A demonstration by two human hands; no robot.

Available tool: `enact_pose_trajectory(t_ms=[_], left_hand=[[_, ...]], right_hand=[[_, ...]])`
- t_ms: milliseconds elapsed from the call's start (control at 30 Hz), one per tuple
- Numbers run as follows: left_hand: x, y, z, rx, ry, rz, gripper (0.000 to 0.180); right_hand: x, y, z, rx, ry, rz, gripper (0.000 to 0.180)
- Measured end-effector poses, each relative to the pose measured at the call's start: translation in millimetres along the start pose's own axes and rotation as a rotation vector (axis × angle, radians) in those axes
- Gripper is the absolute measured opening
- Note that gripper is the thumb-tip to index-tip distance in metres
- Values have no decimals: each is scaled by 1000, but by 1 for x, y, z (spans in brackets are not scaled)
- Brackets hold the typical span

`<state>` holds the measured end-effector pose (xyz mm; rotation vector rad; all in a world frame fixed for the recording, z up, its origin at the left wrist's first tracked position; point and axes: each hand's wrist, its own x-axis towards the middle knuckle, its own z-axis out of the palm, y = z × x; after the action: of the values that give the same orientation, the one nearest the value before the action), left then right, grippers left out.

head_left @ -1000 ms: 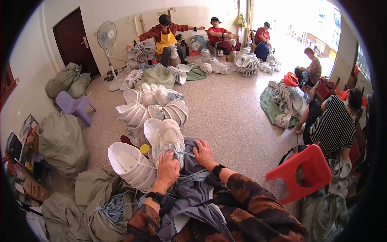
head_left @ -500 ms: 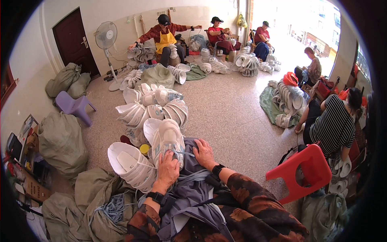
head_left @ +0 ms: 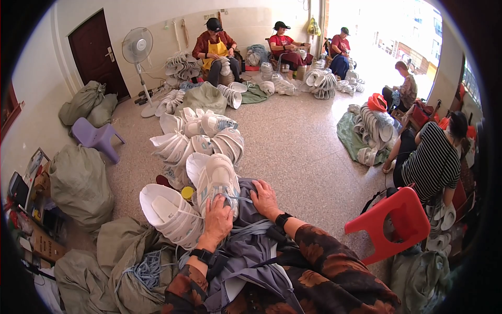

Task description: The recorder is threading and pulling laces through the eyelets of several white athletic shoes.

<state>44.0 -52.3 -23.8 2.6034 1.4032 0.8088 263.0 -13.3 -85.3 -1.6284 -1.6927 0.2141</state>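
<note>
A white shoe upper (head_left: 217,180) with pale blue trim rests on my lap, on a grey-blue apron (head_left: 251,246). My left hand (head_left: 217,222) lies on its near end, fingers pressing down on it. My right hand (head_left: 264,199) sits just to the right, fingers curled at a pale blue lace (head_left: 238,199) that runs across the upper. A stack of nested white uppers (head_left: 170,212) lies to the left of my left hand. A bundle of pale blue laces (head_left: 146,269) lies on a sack at lower left.
More stacks of white uppers (head_left: 201,136) stand on the speckled floor ahead. Grey-green sacks (head_left: 78,183) line the left wall beside a purple stool (head_left: 97,137) and a fan (head_left: 137,49). A red plastic chair (head_left: 397,222) stands at my right. Several people sit working around the room.
</note>
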Motion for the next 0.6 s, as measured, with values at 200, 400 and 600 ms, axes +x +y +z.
enact_pose_trajectory(t_ms=[200, 400, 600], left_hand=[[0, 0, 0, 4, -3, -1, 20], [1, 1, 0, -5, -11, -4, 20], [-1, -1, 0, 2, -7, -10, 20]], right_hand=[[0, 0, 0, 5, -6, 4, 48], [0, -1, -3, 4, -21, 21, 49], [1, -2, -1, 13, -21, 7, 49]])
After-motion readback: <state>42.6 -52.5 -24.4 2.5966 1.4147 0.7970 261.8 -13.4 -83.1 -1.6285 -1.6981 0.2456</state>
